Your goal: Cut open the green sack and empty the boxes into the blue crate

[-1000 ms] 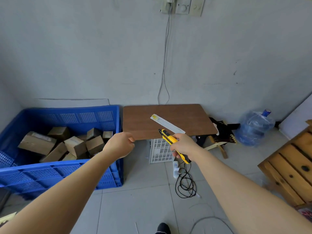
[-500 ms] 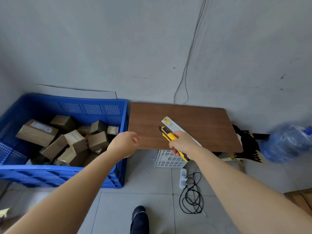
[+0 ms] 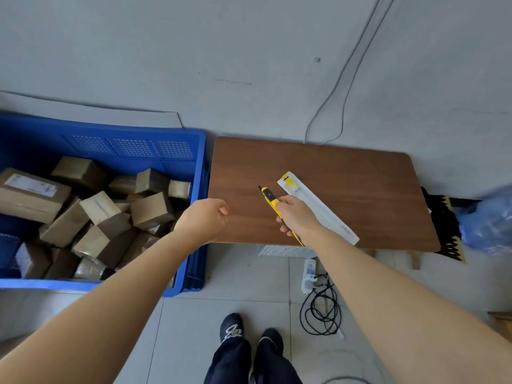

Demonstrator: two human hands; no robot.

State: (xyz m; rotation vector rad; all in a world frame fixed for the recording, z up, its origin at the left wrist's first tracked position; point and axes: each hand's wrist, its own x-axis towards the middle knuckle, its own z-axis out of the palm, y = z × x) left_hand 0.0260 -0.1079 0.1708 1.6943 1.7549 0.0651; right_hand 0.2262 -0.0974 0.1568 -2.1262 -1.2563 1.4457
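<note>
The blue crate [image 3: 194, 139] stands on the floor at the left, filled with several brown cardboard boxes [image 3: 151, 209]. My right hand [image 3: 297, 216] grips a yellow and black utility knife [image 3: 268, 196], its tip pointing up-left over the brown table top [image 3: 346, 176]. My left hand [image 3: 203, 220] hovers in a loose fist with nothing in it, between the crate's right wall and the table's left edge. No green sack is in view.
A white blister pack [image 3: 318, 207] lies on the table beside the knife. Under the table sit a white basket [image 3: 285, 250], a power strip [image 3: 309, 275] and a coiled black cable [image 3: 322, 311]. A blue water bottle [image 3: 487, 220] is at the right; my shoes [image 3: 249, 331] are below.
My view has tilted down and closer to the table. Both hands have moved forward over the table's front edge, the knife still in my right hand.
</note>
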